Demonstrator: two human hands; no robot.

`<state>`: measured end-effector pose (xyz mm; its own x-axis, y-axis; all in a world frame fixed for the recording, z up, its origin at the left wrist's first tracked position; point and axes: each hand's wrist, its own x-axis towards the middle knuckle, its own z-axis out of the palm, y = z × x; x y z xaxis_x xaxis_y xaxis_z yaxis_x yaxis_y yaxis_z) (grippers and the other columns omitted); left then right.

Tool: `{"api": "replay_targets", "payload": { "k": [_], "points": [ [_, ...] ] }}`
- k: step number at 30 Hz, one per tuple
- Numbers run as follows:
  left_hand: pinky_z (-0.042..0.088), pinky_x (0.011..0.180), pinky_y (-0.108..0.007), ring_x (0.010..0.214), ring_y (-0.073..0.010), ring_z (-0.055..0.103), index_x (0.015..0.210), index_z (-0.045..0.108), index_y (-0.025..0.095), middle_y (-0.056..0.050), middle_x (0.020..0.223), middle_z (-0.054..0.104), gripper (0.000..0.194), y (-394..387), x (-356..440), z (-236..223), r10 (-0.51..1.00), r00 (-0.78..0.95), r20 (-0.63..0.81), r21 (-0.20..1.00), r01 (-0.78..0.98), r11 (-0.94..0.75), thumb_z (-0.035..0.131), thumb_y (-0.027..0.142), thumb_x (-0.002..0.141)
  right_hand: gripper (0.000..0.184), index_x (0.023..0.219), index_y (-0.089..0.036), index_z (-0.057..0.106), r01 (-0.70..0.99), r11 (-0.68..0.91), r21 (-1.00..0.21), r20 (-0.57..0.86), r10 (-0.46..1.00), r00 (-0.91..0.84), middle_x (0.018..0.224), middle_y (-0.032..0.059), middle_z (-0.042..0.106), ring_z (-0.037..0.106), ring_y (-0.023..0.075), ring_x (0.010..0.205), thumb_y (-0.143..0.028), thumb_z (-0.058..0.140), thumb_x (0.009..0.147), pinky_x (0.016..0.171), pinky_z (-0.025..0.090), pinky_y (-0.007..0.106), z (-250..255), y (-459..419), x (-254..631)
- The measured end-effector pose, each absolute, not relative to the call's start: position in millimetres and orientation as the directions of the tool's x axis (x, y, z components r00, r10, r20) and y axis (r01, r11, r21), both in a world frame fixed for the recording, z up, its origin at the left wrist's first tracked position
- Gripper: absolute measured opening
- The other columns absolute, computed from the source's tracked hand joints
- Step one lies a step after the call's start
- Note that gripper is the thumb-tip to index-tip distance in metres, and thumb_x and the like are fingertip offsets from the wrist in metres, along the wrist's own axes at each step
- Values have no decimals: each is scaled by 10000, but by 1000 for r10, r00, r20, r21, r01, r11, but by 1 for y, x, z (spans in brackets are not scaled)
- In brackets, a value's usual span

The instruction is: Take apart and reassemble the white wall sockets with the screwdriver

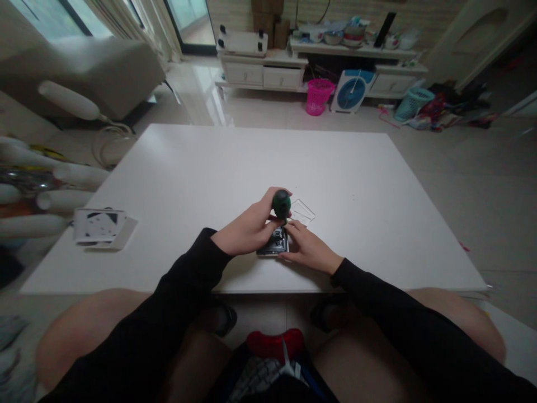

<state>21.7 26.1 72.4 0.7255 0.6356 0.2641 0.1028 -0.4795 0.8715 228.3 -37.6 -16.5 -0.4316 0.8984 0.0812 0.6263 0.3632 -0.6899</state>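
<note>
A screwdriver (281, 202) with a dark green and black handle stands nearly upright, its handle end toward me. My left hand (247, 226) is closed around it. Below lies a small switch-like unit (277, 242) with a pale rim and black inner parts, flat on the white table (201, 179). My right hand (308, 244) grips the unit's right side, thumb at the near edge and fingers at the far edge near the screwdriver's shaft. The screwdriver's tip is hidden by my fingers. Just beyond my right fingers rests a thin white or clear square frame (302, 211).
At the table's left edge lie white flat boxes (103, 226) with a dark pattern. A white cabinet (262, 75), a pink basket (319, 96) and a blue-white fan (351, 92) stand beyond the table. White rolls (69, 101) are at the left. Something red (274, 342) is between my legs.
</note>
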Motion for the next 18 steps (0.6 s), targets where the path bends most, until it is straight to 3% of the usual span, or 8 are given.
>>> {"api": "replay_targets", "payload": {
  "k": [5, 8, 12, 18],
  "points": [
    [578, 850, -355, 883, -171, 658, 1261, 452, 203, -67, 1053, 638, 392, 20, 31, 67, 686, 657, 313, 828, 164, -536, 656, 222, 927, 615, 1354, -224, 506, 602, 378, -703, 114, 896, -430, 1320, 135, 557, 576, 307, 1218, -329, 794, 820, 1033, 521, 518, -23, -36, 228],
    [583, 840, -338, 914, -175, 661, 1167, 535, 192, -64, 1051, 660, 304, 19, 33, 68, 704, 620, 346, 809, 183, -558, 686, 219, 905, 606, 1346, -209, 513, 608, 372, -701, 105, 898, -428, 1312, 143, 564, 576, 310, 1215, -329, 789, 821, 1021, 524, 511, -23, -36, 226],
    [612, 759, -283, 829, -150, 670, 1083, 597, 180, -25, 950, 678, 326, 21, 29, 71, 752, 560, 348, 831, 187, -523, 774, 212, 812, 656, 1389, -245, 491, 610, 368, -702, 97, 898, -430, 1341, 125, 553, 569, 304, 1245, -322, 792, 812, 1052, 511, 511, -20, -37, 225],
    [627, 767, -288, 862, -175, 733, 1248, 573, 181, -44, 986, 742, 461, 24, 21, 76, 739, 630, 239, 861, 215, -462, 715, 152, 811, 661, 1403, -245, 481, 626, 364, -690, 83, 899, -431, 1388, 144, 531, 546, 329, 1301, -355, 786, 827, 1069, 505, 545, -17, -38, 226]
  ]
}}
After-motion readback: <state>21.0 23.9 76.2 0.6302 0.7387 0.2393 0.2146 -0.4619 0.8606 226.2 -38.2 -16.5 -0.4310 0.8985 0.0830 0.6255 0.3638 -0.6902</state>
